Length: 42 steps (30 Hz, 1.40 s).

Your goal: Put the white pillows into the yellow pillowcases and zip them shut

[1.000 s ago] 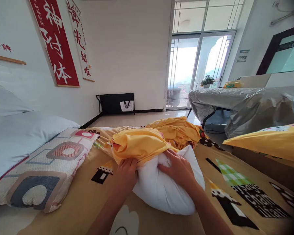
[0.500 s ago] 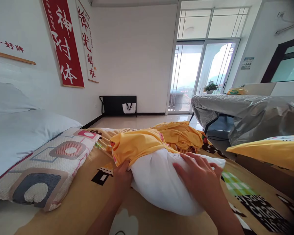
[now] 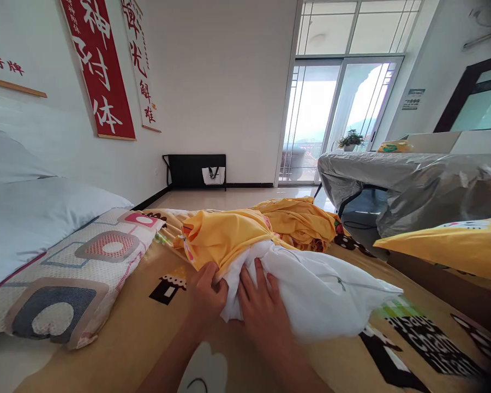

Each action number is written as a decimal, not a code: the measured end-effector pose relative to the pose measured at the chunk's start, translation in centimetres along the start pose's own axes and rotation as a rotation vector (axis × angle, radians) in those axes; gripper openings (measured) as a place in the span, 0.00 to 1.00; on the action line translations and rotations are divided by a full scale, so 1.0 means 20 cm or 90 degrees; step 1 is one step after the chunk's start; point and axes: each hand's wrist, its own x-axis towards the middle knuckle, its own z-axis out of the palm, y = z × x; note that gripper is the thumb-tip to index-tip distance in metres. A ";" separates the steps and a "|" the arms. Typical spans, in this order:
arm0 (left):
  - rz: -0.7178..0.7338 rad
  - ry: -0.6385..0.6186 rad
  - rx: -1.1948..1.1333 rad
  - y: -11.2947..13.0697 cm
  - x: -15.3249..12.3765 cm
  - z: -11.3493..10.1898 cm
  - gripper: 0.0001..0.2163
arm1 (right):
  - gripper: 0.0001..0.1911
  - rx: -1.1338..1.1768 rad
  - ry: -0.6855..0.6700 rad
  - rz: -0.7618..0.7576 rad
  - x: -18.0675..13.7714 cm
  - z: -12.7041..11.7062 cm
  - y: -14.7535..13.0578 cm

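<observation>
A white pillow [image 3: 327, 289] lies crosswise before me, its left part inside a yellow pillowcase [image 3: 223, 234] and its right part bare, with a zipper showing. My left hand [image 3: 204, 297] is closed in a pinch on the pillowcase's near edge. Beside it, my right hand [image 3: 264, 308] lies on the white pillow close to the case's opening, fingers apart and stretched out. Beyond the case is a crumpled heap of yellow cloth [image 3: 300, 215]. All of this rests on a tan patterned bedsheet [image 3: 123, 327].
At the left lie a patterned pillow [image 3: 106, 251] and pale blue-white pillows [image 3: 36, 218]. A yellow pillow [image 3: 450, 243] sits at the right edge. Behind it stands a table under a silvery plastic cover [image 3: 417, 180]. A black folded frame [image 3: 184, 170] leans on the far wall.
My right hand has moved left along the pillow, from its right part to near the case's opening. The bare pillow end now lies flatter and further right. My left hand keeps its pinch.
</observation>
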 end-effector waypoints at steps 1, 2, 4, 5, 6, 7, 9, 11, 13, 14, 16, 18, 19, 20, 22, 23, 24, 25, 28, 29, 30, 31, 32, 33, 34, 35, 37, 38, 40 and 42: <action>0.030 0.005 0.010 0.02 0.00 0.00 0.07 | 0.31 -0.001 0.005 -0.006 0.00 0.01 0.00; 0.062 0.011 0.020 0.04 -0.01 0.00 0.08 | 0.31 0.001 0.011 -0.014 0.00 0.01 -0.01; 0.145 0.018 0.043 0.07 -0.02 0.00 0.09 | 0.30 0.006 0.026 -0.034 -0.01 0.05 -0.03; 0.190 0.020 0.056 0.09 -0.03 0.01 0.09 | 0.28 0.007 0.036 -0.044 -0.02 0.08 -0.04; 0.233 0.020 0.068 0.10 -0.04 0.01 0.08 | 0.26 0.007 0.047 -0.055 -0.04 0.11 -0.06; 0.268 0.018 0.078 0.11 -0.05 0.01 0.08 | 0.24 0.008 0.061 -0.065 -0.05 0.15 -0.08; 0.307 0.006 0.087 0.12 -0.07 0.02 0.06 | 0.19 0.017 0.092 -0.085 -0.07 0.21 -0.11; 0.295 -0.010 0.087 0.13 -0.08 0.03 0.06 | 0.17 0.031 0.121 -0.098 -0.07 0.24 -0.13; 0.251 -0.025 0.083 0.13 -0.08 0.03 0.07 | 0.16 0.041 0.131 -0.099 -0.05 0.23 -0.11; 0.229 -0.030 0.082 0.14 -0.08 0.02 0.06 | 0.16 0.048 0.128 -0.097 -0.04 0.21 -0.10; 0.201 -0.036 0.079 0.15 -0.06 0.00 0.04 | 0.17 0.064 0.098 -0.082 -0.01 0.16 -0.06; 0.193 -0.042 0.072 0.16 -0.03 -0.02 0.02 | 0.18 0.082 0.057 -0.049 0.02 0.11 0.00; 0.193 -0.041 0.069 0.16 -0.02 -0.03 0.03 | 0.19 0.089 0.038 -0.026 0.03 0.09 0.03; 0.195 -0.033 0.067 0.15 -0.01 -0.04 0.04 | 0.20 0.092 0.029 0.001 0.04 0.06 0.06; 0.203 -0.005 0.073 0.10 0.02 -0.06 0.05 | 0.23 0.088 0.036 0.065 0.06 0.03 0.13; 0.204 0.012 0.086 0.06 0.03 -0.05 0.05 | 0.25 0.081 0.046 0.094 0.07 0.01 0.17; 0.199 0.024 0.103 0.02 0.03 -0.04 0.06 | 0.26 0.071 0.055 0.121 0.08 0.00 0.21; 0.188 0.027 0.120 -0.03 0.04 -0.03 0.06 | 0.26 0.062 0.061 0.144 0.08 -0.01 0.24; 0.153 -0.010 0.118 -0.13 0.03 0.03 0.12 | 0.26 0.038 0.080 0.193 0.10 -0.04 0.33; 0.149 -0.024 0.099 -0.14 0.02 0.05 0.14 | 0.26 0.032 0.087 0.204 0.10 -0.05 0.35; 0.150 -0.031 0.077 -0.15 0.01 0.07 0.16 | 0.26 0.027 0.093 0.211 0.10 -0.05 0.36; 0.150 -0.034 0.059 -0.15 -0.01 0.09 0.17 | 0.26 0.024 0.098 0.214 0.10 -0.05 0.36; 0.152 -0.032 0.048 -0.14 -0.02 0.11 0.17 | 0.26 0.023 0.101 0.212 0.10 -0.06 0.35; 0.152 -0.029 0.042 -0.13 -0.03 0.12 0.17 | 0.26 0.024 0.104 0.208 0.10 -0.06 0.34; 0.150 -0.024 0.038 -0.12 -0.04 0.13 0.16 | 0.26 0.028 0.107 0.202 0.10 -0.06 0.32; 0.145 -0.018 0.038 -0.12 -0.05 0.14 0.16 | 0.27 0.033 0.111 0.196 0.10 -0.05 0.30; 0.130 0.001 0.039 -0.13 -0.07 0.15 0.14 | 0.27 0.045 0.114 0.183 0.09 -0.05 0.25; 0.119 0.013 0.039 -0.14 -0.07 0.16 0.13 | 0.27 0.051 0.112 0.174 0.09 -0.05 0.22; 0.093 0.035 0.033 -0.16 -0.09 0.18 0.12 | 0.26 0.064 0.102 0.155 0.08 -0.03 0.16; 0.059 0.054 0.006 -0.18 -0.11 0.20 0.10 | 0.26 0.071 0.086 0.137 0.07 0.00 0.11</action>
